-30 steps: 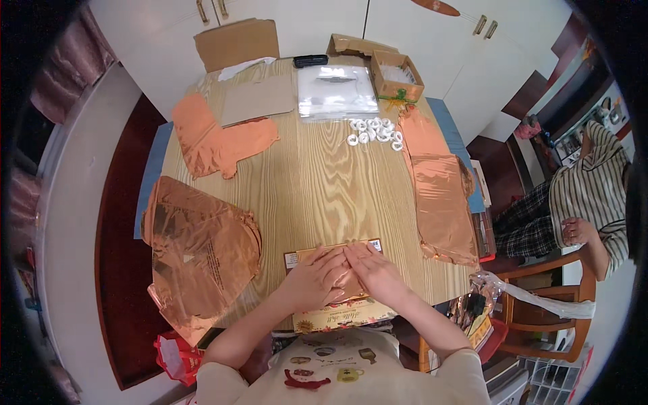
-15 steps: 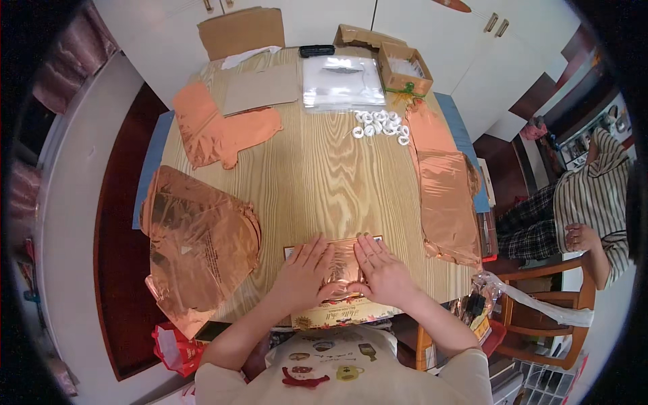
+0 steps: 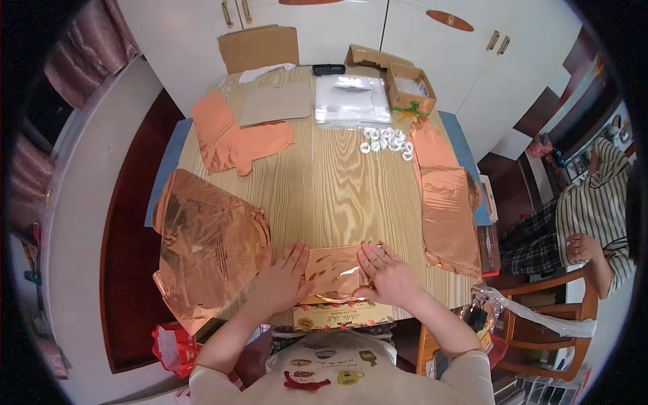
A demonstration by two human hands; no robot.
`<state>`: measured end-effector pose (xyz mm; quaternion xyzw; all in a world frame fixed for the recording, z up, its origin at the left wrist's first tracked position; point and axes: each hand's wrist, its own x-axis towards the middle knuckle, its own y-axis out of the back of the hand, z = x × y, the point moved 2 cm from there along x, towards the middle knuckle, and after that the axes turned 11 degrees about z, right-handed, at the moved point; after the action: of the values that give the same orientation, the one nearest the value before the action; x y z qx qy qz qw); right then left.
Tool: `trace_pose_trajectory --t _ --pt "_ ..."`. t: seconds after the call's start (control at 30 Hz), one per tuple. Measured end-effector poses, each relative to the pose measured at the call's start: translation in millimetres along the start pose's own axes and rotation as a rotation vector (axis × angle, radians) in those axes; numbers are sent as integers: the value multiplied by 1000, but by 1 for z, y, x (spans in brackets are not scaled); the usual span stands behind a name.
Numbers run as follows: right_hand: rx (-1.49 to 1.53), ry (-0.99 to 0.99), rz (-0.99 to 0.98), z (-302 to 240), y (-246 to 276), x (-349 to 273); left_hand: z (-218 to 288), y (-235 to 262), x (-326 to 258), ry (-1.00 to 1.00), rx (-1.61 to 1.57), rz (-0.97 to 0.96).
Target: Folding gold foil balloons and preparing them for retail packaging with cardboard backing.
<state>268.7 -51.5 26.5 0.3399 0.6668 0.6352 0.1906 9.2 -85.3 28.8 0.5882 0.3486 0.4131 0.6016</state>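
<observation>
Copper foil (image 3: 333, 271) flanked, long axis left-right; right end overlapped by flat, unclenched right hand (image 3: 389, 275), left edge by similarly flat left hand (image 3: 285, 278).

There are two hands (image 3: 285, 275) (image 3: 391, 275) at one foil bundle (image 3: 333, 270), four cabinet handles (image 3: 503, 45), one table (image 3: 331, 196).

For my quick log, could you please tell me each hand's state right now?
Left hand: open, at the left edge of the copper foil.
Right hand: open, resting on the foil's right side.
</observation>
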Motion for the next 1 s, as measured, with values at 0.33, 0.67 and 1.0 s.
trace_pose_trajectory --t 0.33,0.67,1.0 --pt "-51 -11 40 -9 2 -5 33 -21 31 -308 -214 191" --pt "52 237 429 -95 4 -63 37 -18 27 -352 -194 239" --pt "142 135 530 -77 117 -111 34 -26 22 -368 -158 257"
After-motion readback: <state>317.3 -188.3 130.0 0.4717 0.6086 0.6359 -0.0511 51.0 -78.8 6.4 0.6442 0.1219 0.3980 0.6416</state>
